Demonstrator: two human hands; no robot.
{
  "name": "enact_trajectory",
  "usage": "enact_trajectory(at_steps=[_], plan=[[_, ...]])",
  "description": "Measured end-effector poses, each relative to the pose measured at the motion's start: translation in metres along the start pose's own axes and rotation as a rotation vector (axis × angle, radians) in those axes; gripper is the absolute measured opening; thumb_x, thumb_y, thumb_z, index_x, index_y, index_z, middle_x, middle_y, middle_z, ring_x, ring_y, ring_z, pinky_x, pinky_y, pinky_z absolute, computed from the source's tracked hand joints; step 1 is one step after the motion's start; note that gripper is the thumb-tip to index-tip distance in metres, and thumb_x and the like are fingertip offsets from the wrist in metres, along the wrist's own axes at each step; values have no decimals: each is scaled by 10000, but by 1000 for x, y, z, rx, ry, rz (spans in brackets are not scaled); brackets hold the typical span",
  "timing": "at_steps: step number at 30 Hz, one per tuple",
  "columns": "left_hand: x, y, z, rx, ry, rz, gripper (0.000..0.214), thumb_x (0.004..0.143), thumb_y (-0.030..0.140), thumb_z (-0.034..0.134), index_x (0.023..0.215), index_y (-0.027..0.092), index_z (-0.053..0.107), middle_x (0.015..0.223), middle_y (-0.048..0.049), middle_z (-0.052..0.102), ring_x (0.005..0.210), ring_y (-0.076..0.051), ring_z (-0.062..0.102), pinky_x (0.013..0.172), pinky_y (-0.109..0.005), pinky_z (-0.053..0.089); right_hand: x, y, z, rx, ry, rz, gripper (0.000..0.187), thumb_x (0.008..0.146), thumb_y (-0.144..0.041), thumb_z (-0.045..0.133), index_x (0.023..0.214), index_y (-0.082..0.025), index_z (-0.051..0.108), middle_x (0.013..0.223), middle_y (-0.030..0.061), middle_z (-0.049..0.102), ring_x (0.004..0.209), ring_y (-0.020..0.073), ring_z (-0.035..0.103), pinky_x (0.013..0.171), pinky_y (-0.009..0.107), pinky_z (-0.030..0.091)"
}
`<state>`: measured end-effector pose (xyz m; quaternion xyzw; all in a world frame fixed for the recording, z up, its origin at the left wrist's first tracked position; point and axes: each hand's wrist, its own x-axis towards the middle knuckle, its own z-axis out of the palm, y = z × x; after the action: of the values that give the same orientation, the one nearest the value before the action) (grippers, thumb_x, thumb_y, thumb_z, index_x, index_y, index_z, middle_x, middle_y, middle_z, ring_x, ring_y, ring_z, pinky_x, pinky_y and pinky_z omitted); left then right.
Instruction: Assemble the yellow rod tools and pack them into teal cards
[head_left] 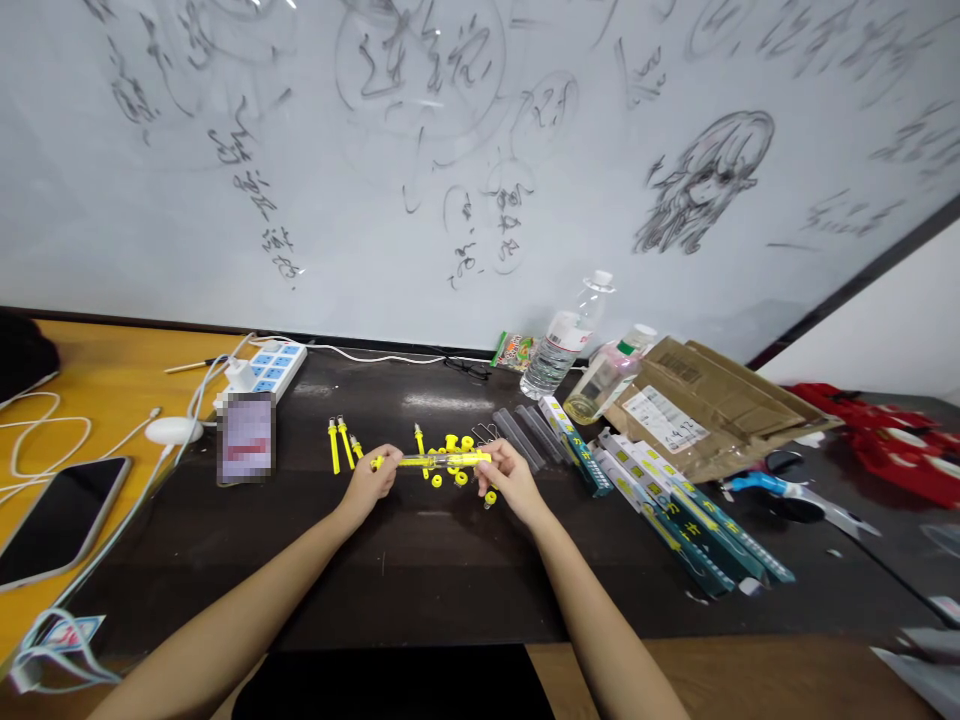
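Between my hands, level above the dark table, is a slim clear tube with yellow ends (439, 461). My left hand (369, 485) pinches its left end, and my right hand (513, 480) has fingers closed around the right end. Small yellow caps (437, 482) lie scattered behind and below the tube, partly hidden by it. To the left of them are yellow rods with metal tips (334, 445), and another yellow rod (420, 437) lies behind the tube. Bent wire pieces (487, 432) and bare clear tubes (517, 437) rest just beyond my right hand.
Long green-and-white boxes (675, 510) lie right of my hands. Behind them stand a water bottle (559, 350), a second bottle (607, 375) and a brown parcel (712, 400). Scissors (795, 495) lie farther right. A power strip (277, 367), cables and a phone (60, 520) are left.
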<state>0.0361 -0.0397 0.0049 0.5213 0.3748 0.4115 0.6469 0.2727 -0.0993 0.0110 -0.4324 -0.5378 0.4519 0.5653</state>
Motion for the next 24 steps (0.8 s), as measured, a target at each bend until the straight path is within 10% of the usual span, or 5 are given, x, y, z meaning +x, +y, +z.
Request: enact_trajectory(at_steps=[24], plan=[[0, -3, 1, 27, -95, 103, 349, 763, 506, 585, 849, 183, 484, 445, 116, 357, 309, -25, 243, 288, -134, 209, -2, -7, 1, 189, 44, 0, 231, 763, -349, 647, 885, -227, 493, 626, -68, 508, 460, 83, 495, 426, 242, 509]])
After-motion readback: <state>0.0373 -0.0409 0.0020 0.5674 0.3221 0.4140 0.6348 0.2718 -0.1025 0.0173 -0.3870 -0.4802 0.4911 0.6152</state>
